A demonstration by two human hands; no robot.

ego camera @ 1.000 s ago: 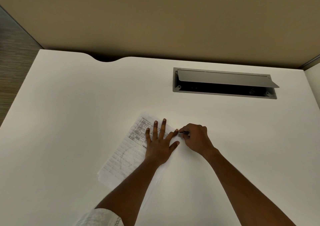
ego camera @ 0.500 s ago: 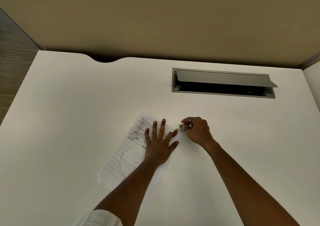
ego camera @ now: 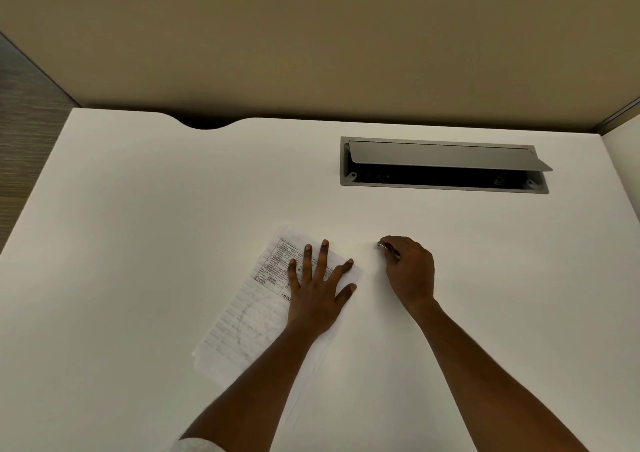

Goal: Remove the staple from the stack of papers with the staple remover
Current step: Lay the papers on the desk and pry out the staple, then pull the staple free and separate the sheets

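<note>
Left hand (ego camera: 317, 299), fingers wide, flat on stack of papers (ego camera: 242, 320). Right hand (ego camera: 410, 271), 3 o'clock of it, grips staple remover (ego camera: 384, 246). Cable box (ego camera: 343, 160), 1 o'clock: contents unreadable.

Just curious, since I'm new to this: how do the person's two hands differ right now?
The left hand lies flat with fingers spread; the right hand is curled. The left hand presses on the stack of papers; the right hand pinches the staple remover, beside the papers over the desk. Both are bare.

Left hand (ego camera: 317, 294) flat, fingers spread, palm down; right hand (ego camera: 410, 271) curled, pinching staple remover (ego camera: 383, 246).
</note>
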